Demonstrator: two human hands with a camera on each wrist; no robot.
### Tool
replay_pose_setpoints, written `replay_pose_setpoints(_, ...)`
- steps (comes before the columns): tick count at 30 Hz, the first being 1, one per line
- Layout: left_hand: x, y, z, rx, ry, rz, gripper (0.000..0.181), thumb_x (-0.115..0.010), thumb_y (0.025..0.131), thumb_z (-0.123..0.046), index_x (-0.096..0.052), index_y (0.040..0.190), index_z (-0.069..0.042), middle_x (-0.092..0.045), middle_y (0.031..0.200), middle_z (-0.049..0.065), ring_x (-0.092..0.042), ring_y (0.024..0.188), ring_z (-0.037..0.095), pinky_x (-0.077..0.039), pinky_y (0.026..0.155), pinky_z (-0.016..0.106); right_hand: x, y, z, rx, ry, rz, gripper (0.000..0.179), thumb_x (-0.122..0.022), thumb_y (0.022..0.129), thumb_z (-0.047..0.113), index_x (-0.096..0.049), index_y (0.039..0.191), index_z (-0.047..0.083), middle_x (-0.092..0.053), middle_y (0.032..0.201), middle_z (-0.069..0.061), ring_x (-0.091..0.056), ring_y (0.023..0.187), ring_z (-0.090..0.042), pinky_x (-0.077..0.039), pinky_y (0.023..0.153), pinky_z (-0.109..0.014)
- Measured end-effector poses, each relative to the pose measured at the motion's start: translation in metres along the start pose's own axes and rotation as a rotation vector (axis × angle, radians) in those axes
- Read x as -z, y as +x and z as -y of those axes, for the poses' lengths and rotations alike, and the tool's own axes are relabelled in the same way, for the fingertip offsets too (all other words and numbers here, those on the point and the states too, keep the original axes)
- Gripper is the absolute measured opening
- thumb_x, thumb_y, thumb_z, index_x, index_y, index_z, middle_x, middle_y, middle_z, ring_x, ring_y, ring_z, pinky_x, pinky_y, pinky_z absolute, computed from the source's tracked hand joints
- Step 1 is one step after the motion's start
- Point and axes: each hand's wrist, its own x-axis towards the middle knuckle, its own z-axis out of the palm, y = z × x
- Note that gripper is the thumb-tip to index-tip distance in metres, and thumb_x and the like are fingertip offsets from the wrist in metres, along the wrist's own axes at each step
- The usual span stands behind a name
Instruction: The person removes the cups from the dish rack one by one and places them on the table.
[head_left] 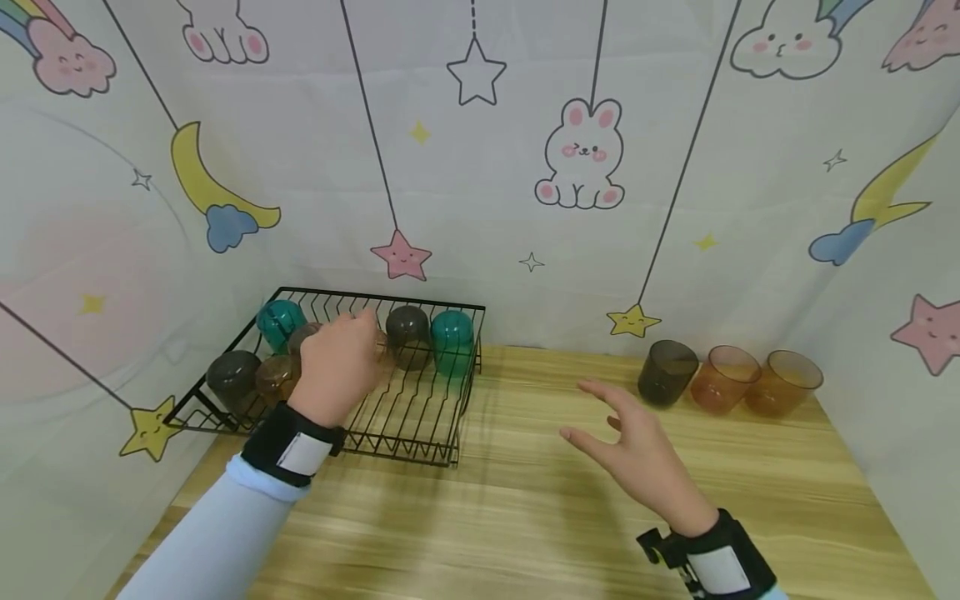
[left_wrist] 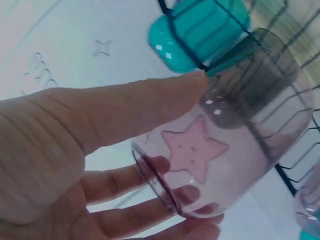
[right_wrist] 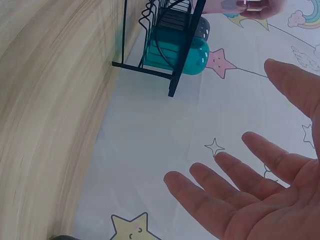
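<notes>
My left hand [head_left: 337,367] is over the black wire dish rack [head_left: 408,454] and grips a clear, pink-tinted glass [left_wrist: 250,160]. In the left wrist view the thumb lies along one side of that glass and the fingers curl round the other, near its rim. The head view mostly hides this glass behind the hand. Close by in the rack are a dark grey glass [head_left: 408,337] and a teal glass [head_left: 453,342], bottoms up. My right hand [head_left: 645,454] hovers over the table with fingers spread and holds nothing.
At the rack's left side sit another teal glass [head_left: 281,323], a dark glass [head_left: 234,379] and an amber glass [head_left: 277,379]. A grey glass [head_left: 666,375], a pinkish-orange glass [head_left: 723,382] and an orange glass [head_left: 782,385] stand upright at the back right of the wooden table [head_left: 525,517].
</notes>
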Motion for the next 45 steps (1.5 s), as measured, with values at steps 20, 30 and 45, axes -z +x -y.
replay_pose_setpoints(20,0.019,-0.026,-0.054,-0.139,-0.165,-0.297,0.064,-0.079,0.065,-0.007,-0.043,0.118,-0.003,-0.045,0.114,0.020,-0.047,0.094,0.032,-0.048,0.048,0.037,0.006,-0.002,0.000,-0.022,0.037,-0.064,0.065,-0.068,0.079,0.051,-0.045,0.134,0.026,-0.043,0.134,0.009,-0.039,0.123,-0.015,-0.045,0.088,-0.036)
replay_pose_setpoints(30,0.007,-0.031,-0.080,-0.216,-0.378,-0.363,0.069,-0.077,0.064,-0.007,-0.046,0.126,-0.004,-0.041,0.116,0.016,-0.047,0.105,0.029,-0.051,0.072,0.035,0.009,-0.001,0.003,-0.039,0.072,-0.094,0.064,-0.067,0.079,0.051,-0.045,0.134,0.026,-0.045,0.133,0.007,-0.041,0.122,-0.013,-0.046,0.086,-0.034)
replay_pose_setpoints(45,-0.021,-0.043,-0.120,-0.200,-0.588,-0.372,0.065,-0.081,0.068,-0.028,-0.052,0.124,-0.009,-0.050,0.114,0.004,-0.055,0.093,0.012,-0.048,0.073,0.025,0.009,-0.002,0.001,-0.105,0.129,-0.131,0.067,-0.065,0.081,0.051,-0.043,0.137,0.020,-0.046,0.133,0.001,-0.043,0.120,-0.013,-0.046,0.085,-0.034)
